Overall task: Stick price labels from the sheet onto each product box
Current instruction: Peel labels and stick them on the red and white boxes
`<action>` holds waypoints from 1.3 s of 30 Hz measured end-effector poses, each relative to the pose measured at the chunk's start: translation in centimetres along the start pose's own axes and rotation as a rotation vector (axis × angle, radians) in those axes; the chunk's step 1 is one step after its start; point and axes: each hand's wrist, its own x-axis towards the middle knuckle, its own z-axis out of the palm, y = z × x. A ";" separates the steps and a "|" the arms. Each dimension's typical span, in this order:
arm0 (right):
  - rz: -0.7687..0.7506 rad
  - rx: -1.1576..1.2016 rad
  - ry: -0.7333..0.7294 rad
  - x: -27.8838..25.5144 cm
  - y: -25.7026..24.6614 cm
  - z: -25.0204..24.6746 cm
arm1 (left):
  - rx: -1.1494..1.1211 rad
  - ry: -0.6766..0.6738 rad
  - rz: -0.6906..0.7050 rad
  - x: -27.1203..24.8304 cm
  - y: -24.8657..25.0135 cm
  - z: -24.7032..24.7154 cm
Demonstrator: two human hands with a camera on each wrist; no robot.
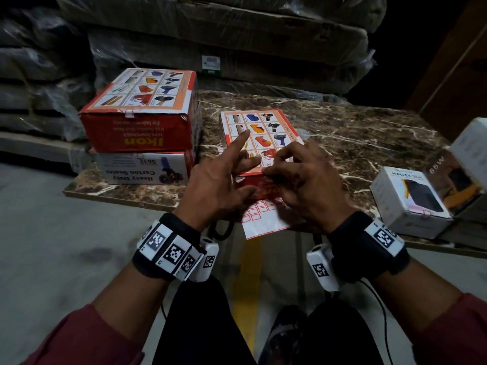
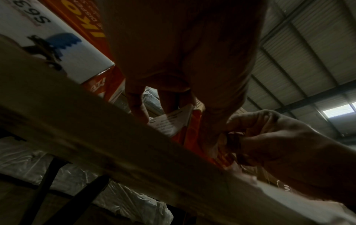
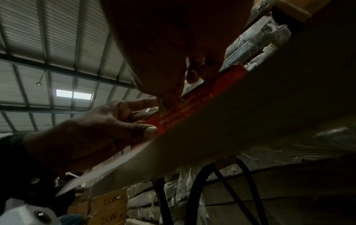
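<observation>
A flat red ikon box [image 1: 263, 127] with a picture grid on top lies in the middle of the marble table [image 1: 369, 133]. The label sheet [image 1: 263, 219], white with red-framed labels, lies under both hands and sticks out over the table's front edge. My left hand [image 1: 247, 164] holds the box's near left corner, with the thumb on the front face, the middle finger on top and the index finger raised. My right hand [image 1: 271, 172] is curled, its thumb and forefinger pinched at the box's front top edge [image 3: 192, 109]. A small pale label shows between them [image 2: 229, 137].
At back left a second red ikon box [image 1: 139, 111] sits on a white carton sealer box [image 1: 142, 169]. A white Halley box [image 1: 408, 198], a 65W box [image 1: 453, 180] and another white box [image 1: 471, 148] crowd the right edge. Wrapped stacks [image 1: 224, 35] rise behind the table.
</observation>
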 end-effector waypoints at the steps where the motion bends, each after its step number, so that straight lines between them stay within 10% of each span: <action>1: 0.018 0.038 -0.004 0.1 0.1 0.0 | -0.011 0.000 -0.004 0.0 0.1 0.0; 21: 0.011 -0.036 -0.035 0.1 -1.0 -1.4 | -0.072 0.019 0.013 -0.2 -0.1 -0.1; 29: 0.357 0.183 0.183 -1.9 1.7 -3.8 | -0.218 0.190 0.007 -2.7 1.4 0.0; 39: 0.523 0.271 -0.027 -2.1 1.6 -3.6 | -0.373 0.274 -0.067 -3.6 0.5 0.9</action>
